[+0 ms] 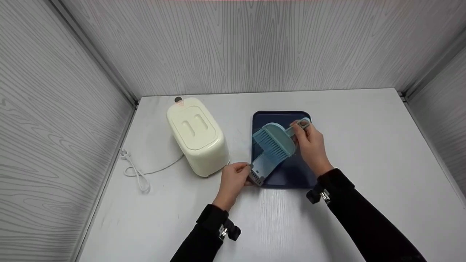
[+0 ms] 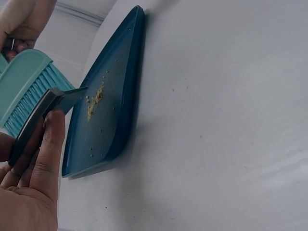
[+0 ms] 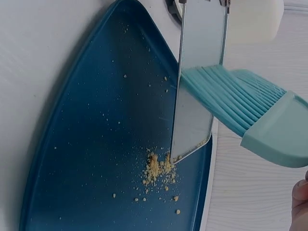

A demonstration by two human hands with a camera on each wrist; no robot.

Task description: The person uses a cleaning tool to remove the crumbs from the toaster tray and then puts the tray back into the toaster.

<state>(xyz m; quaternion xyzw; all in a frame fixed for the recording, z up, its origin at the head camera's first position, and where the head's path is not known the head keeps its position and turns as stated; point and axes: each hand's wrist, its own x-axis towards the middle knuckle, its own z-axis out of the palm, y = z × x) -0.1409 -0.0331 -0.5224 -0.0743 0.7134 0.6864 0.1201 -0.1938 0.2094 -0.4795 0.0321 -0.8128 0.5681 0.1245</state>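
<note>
My left hand (image 1: 233,180) pinches the grey slotted end of a flat metal crumb tray (image 1: 265,166), which slants over a dark blue tray (image 1: 298,176). In my right hand (image 1: 314,148) is the handle of a teal brush (image 1: 283,138). Its bristles (image 3: 226,96) lie across the crumb tray's face in the right wrist view. A small heap of yellowish crumbs (image 3: 156,168) lies on the blue tray by the crumb tray's far edge, with loose bits scattered around. A few crumbs also cling along that edge.
Left of the blue tray stands a cream toaster (image 1: 196,134) with a lid on top and a dark knob (image 1: 178,99) at its far end. Its white cord and plug (image 1: 125,154) lie on the table to the left. Grey wood-grain walls (image 1: 233,47) enclose the back and sides.
</note>
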